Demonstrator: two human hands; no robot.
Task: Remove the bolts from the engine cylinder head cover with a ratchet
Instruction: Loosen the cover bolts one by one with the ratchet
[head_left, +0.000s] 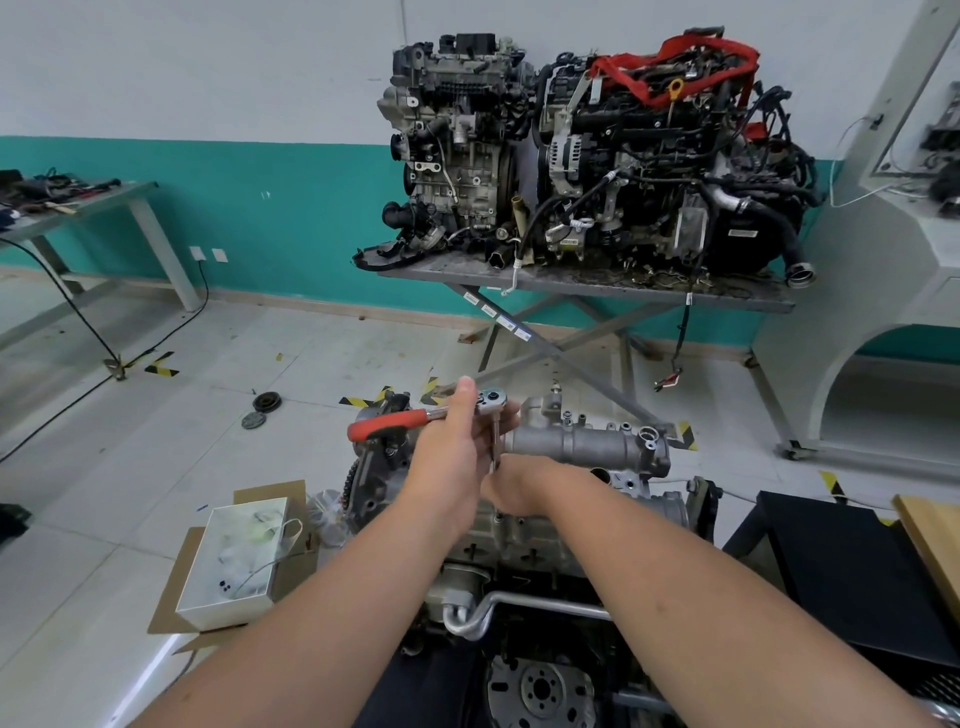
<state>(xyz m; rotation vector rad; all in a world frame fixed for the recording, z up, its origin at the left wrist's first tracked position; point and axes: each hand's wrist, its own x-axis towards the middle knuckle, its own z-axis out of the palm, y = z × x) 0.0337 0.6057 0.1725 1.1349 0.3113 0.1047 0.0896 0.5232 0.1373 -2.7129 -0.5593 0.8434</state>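
Red-handled ratchet (415, 418) gripped near its head by left hand (451, 447), right hand (511, 486) pinching its extension above engine (587, 441)

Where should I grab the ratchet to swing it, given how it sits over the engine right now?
Probably the red handle of the ratchet. It sticks out level to the left of the head, bare and clear of the engine, so come from the left. The left hand holds near the head; the right hand holds the extension's lower end.
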